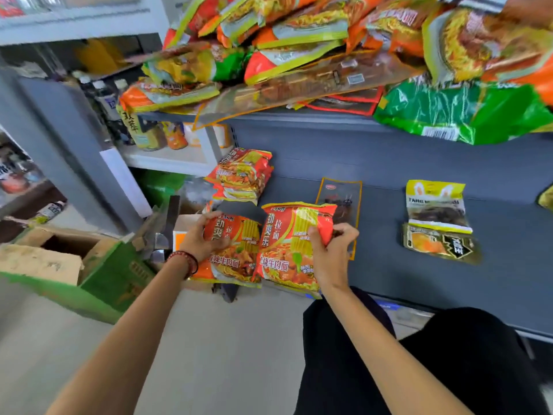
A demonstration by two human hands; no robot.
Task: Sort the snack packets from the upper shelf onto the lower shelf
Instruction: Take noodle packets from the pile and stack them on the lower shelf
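Nearest: your left hand (199,238) curls over the upper left corner of the left noodle packet (236,253) and holds it. There is a beaded bracelet (186,260) on that wrist. Your right hand (329,250) holds the upper right edge of the right noodle packet (284,250), fingers curled round it. Both orange packets lie face up, side by side with edges meeting, at the front left of the lower shelf (404,289).

Left of you on the floor is a green cardboard box (101,277) with its flaps open. The inside is dark, so I cannot tell what it holds.

Mid shelf: a clear orange-bordered packet (341,199) lies just behind the right noodle packet, partly under your right hand. Whether your fingers touch it is uncertain. Behind the left noodle packet is a stack of matching noodle packets (241,175). Well to the right, a yellow packet (435,205) overlaps a dark gold packet (440,245).

Farthest: the upper shelf (299,118) carries an unsorted heap of orange noodle packets (299,31). A green packet (463,112) hangs over the shelf's front edge on the right. On the neighbouring white rack, bottles (149,136) stand in a blurred row.
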